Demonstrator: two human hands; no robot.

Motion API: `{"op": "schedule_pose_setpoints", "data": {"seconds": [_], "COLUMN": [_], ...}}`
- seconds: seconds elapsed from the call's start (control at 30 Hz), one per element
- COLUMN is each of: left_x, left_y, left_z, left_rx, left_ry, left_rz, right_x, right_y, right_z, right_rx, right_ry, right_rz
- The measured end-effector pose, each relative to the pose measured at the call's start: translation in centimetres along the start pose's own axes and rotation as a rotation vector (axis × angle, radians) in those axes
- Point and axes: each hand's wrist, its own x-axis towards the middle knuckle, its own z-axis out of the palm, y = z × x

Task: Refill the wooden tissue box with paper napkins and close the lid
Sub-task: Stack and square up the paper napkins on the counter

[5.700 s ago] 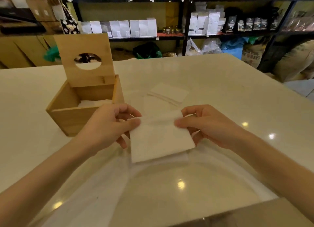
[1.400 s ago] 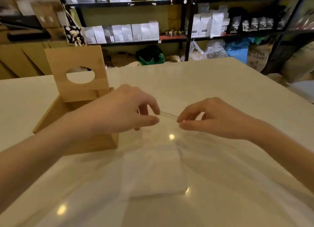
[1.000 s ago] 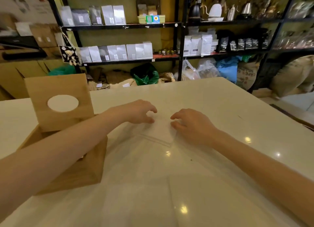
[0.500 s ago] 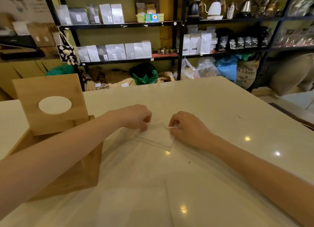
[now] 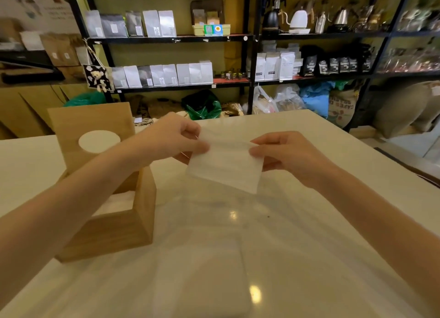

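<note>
A white paper napkin [image 5: 225, 165] hangs in the air above the table, pinched at its top corners by both hands. My left hand [image 5: 173, 136] grips its left corner and my right hand [image 5: 283, 153] grips its right corner. To the left stands the wooden tissue box [image 5: 114, 229], partly behind my left forearm. Its lid [image 5: 95, 125], with an oval hole, stands upright at the back. White napkins [image 5: 116, 202] lie inside the box.
The glossy cream table [image 5: 297, 246] stretches ahead to its far edge. A clear plastic sheet [image 5: 202, 265] lies on it below my hands. Black shelves [image 5: 250, 55] with bags and kettles stand beyond the table.
Both hands were pressed on a napkin lying flat on the table half a second ago. Now they have lifted it up off the table, each pinching a top corner.
</note>
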Motion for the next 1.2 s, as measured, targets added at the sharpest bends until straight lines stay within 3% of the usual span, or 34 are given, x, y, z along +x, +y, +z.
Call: {"op": "schedule_pose_setpoints", "data": {"seconds": [0.13, 0.43, 0.7, 0.87, 1.2], "left_x": [-4.3, -13.3, -16.0, -15.5, -15.7], "left_y": [0.0, -3.1, -5.7, -7.0, -7.8], "left_z": [-0.5, 1.7, 3.9, 5.1, 6.6], "left_rx": [-0.203, -0.422, -0.451, -0.375, 0.1], "left_ry": [0.08, -0.007, -0.01, 0.028, 0.188], "left_rz": [-0.099, -0.265, -0.315, -0.305, -0.083], "right_x": [-2.5, -8.5, -10.3, -10.2, -10.1], "right_y": [-1.1, 0.7, 2.2, 3.4, 4.2], "right_z": [0.8, 4.4, 6.8, 7.5, 8.2], "right_rx": [0.073, 0.096, -0.007, -0.18, -0.803], "right_ry": [-0.042, -0.135, -0.159, -0.039, 0.035], "right_rz": [-0.022, 0.005, 0.064, 0.027, -0.239]}}
